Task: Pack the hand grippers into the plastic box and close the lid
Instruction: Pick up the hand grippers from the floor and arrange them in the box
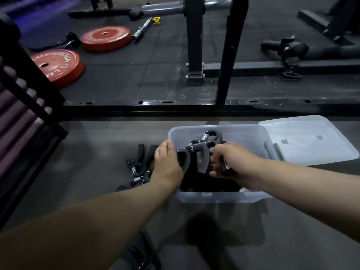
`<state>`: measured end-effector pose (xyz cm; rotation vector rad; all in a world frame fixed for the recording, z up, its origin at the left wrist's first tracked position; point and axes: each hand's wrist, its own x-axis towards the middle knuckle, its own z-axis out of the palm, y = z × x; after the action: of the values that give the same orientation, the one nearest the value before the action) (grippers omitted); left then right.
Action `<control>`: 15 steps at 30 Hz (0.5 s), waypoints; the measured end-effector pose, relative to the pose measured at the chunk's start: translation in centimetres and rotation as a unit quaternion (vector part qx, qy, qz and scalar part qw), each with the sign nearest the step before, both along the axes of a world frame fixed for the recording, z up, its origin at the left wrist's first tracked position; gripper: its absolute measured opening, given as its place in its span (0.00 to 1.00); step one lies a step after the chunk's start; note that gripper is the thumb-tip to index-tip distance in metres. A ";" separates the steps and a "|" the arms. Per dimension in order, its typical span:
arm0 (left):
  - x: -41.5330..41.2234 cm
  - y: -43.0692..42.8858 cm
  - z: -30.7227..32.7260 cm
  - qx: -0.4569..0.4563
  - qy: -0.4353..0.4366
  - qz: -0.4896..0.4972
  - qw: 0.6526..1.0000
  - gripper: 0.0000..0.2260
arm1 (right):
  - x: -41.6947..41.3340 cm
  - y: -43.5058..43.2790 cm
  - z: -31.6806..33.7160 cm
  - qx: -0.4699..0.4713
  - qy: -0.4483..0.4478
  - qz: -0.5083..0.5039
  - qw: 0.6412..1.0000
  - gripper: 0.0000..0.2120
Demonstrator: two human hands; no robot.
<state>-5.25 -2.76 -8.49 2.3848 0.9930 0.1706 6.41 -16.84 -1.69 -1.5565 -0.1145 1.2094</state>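
A clear plastic box [220,197] sits on the grey floor in front of me, its lid [307,141] lying open to the right. Several black hand grippers with steel springs are piled inside the box [208,137]. My left hand [167,162] and my right hand [231,160] both reach over the box's near half, each closed on a black hand gripper [198,154] held above the pile. More hand grippers [136,168] lie on the floor just left of the box, partly hidden behind my left hand.
A black steel rack base [194,108] runs across the floor beyond the box, with uprights [228,55] rising from it. Two red weight plates [106,37] lie at the far left. A dark frame [29,106] stands at the left. A black object [140,254] lies near my feet.
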 end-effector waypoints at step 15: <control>-0.3 0.2 -0.4 -0.010 -0.044 0.007 0.999 0.30 | 0.4 3.8 -0.5 -0.265 -0.410 0.323 0.811 0.17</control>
<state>-5.51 -2.51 -8.93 2.3314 0.9656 0.2663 6.85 -13.05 -2.15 -2.6013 -1.0176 0.9994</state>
